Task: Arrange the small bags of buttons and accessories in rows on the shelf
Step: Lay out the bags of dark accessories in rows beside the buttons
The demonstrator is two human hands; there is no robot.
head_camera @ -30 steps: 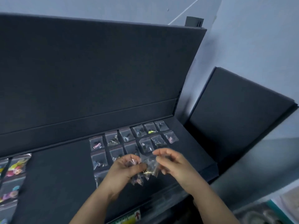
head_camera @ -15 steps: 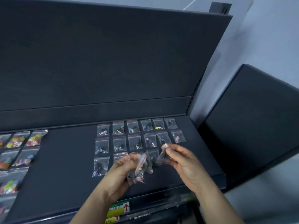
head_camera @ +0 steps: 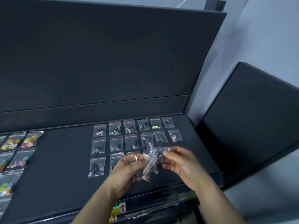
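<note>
Head view | dark shelf (head_camera: 64, 167): small clear bags in rows (head_camera: 134, 138), coloured-button bags (head_camera: 14, 147) far left | left hand (head_camera: 127, 168): fingers pinching bunch of bags (head_camera: 149, 167) above shelf front | right hand (head_camera: 182, 165): fingertips pinching one bag (head_camera: 159, 151) from that bunch

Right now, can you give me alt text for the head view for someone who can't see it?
Two bare hands hold a bunch of small clear bags over a dark shelf: the left hand grips the bunch, the right hand pinches one bag. Behind them lie neat rows of small bags; bags of colourful buttons sit far left.
</note>
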